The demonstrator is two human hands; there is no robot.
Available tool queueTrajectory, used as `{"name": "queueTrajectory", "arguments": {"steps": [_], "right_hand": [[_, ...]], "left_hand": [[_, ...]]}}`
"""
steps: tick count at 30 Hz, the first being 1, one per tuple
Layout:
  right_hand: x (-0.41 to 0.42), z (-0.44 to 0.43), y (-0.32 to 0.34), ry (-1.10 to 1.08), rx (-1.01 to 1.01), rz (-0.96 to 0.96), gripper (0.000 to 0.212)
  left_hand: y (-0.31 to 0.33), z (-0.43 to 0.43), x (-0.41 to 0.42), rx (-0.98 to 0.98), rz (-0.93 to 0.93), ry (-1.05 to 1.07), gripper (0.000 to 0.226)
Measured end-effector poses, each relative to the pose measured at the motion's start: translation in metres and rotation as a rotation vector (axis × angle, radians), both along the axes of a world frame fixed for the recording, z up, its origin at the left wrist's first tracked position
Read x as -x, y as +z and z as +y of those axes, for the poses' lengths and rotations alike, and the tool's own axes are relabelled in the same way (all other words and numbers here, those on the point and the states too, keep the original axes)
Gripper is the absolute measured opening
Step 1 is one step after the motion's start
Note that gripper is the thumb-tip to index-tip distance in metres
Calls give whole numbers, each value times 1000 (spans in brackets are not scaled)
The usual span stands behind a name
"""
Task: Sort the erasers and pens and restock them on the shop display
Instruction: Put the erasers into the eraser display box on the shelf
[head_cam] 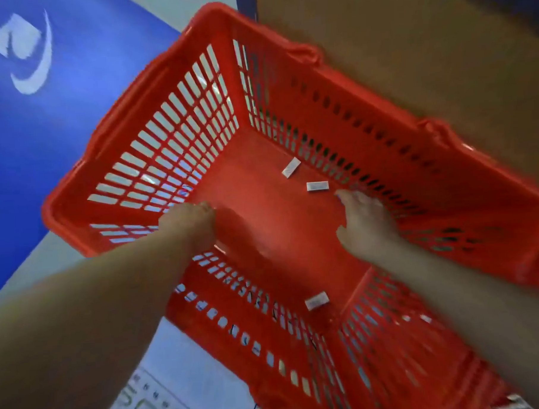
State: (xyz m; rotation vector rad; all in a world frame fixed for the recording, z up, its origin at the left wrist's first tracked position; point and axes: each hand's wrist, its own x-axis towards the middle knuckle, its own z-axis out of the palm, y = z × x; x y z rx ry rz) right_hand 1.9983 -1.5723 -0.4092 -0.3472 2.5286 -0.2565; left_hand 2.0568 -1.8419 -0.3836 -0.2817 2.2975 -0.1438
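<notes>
A red plastic basket (pixel 381 113) fills the view from above. Three small white erasers lie on its floor: one eraser (pixel 291 167) near the far corner, a second eraser (pixel 317 186) just beside it, and a third eraser (pixel 317 301) near the close wall. My right hand (pixel 366 223) reaches down inside, fingers stretched toward the floor, their tips just right of the second eraser. My left hand (pixel 187 226) hovers inside by the left wall with its fingers curled inward; what they enclose is hidden. No pens are visible. The picture is motion-blurred.
A blue board with a white logo (pixel 27 122) lies to the left of the basket. A brown cardboard surface (pixel 424 36) sits behind and to the right. White printed packaging (pixel 165 394) shows under the basket's near side.
</notes>
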Motion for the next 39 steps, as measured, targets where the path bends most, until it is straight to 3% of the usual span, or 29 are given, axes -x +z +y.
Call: {"name": "queueTrajectory", "arguments": {"steps": [3, 7, 11, 13, 16, 22, 26, 28, 29, 31, 32, 35, 38, 39], "right_hand": [[4, -3, -24, -26, -131, 1, 59], [-1, -3, -37, 8, -173, 56, 44], [1, -12, -39, -67, 65, 147, 38], [8, -21, -38, -62, 164, 157, 57], [18, -28, -41, 54, 100, 106, 75], [16, -30, -48, 94, 14, 102, 41], [11, -25, -50, -102, 62, 30, 32], [7, -24, -49, -393, 228, -91, 21], [8, -26, -45, -656, 410, -225, 16], [14, -33, -29, -1218, 779, -549, 17], [16, -35, -19, -1387, 914, -694, 20], [18, -34, 9, -1430, 1071, -984, 18], [5, -29, 28, -1233, 1009, -1072, 40], [1, -28, 34, -1209, 1014, -1060, 36]], "left_hand": [[-32, -4, 7, 58, -79, 6, 44], [-46, 3, 6, 75, -37, -4, 37], [-53, 26, 39, -272, 231, 44, 41], [-58, 49, 61, -468, 375, 132, 44], [-66, 81, 84, -604, 553, 275, 44], [-87, 102, 96, -524, 660, 232, 32], [-77, 101, 94, -398, 639, 148, 24], [-70, 99, 88, -403, 621, 204, 21], [-64, 99, 84, -463, 594, 291, 19], [-52, 102, 76, -721, 448, 576, 21], [-43, 106, 71, -857, 362, 725, 24], [-19, 120, 53, -929, 369, 850, 27], [10, 133, 31, -735, 476, 576, 34], [19, 137, 24, -704, 474, 499, 36]]}}
